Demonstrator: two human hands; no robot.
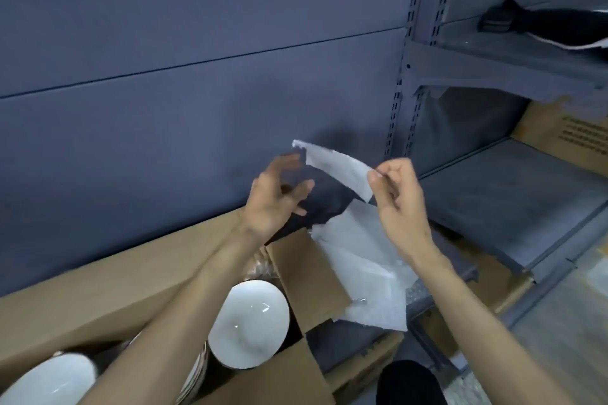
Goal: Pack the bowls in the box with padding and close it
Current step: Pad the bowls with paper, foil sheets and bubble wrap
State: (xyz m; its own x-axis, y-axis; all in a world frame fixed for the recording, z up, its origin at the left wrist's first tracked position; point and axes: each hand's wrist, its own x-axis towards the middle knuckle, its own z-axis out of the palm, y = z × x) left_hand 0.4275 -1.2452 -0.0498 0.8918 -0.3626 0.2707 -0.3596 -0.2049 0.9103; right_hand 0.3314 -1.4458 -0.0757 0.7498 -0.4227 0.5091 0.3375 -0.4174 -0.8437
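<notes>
My right hand [399,204] pinches one end of a torn white strip of padding [339,168], held up in front of the grey wall. My left hand [278,197] hovers just left of the strip's ragged free end, fingers spread, touching nothing. Below them stands an open cardboard box [312,276] with its flaps raised. A white bowl [250,322] with a dark rim lies inside it, and a second white bowl [49,381] shows at the lower left. A larger white sheet of padding [358,260] drapes over the box's right flap.
Grey metal shelving [513,187] rises at the right, with a printed cardboard carton [566,138] on one shelf and a dark object [543,21] on the shelf above. A long cardboard panel [108,283] leans along the wall at left. More cartons [365,362] sit below the box.
</notes>
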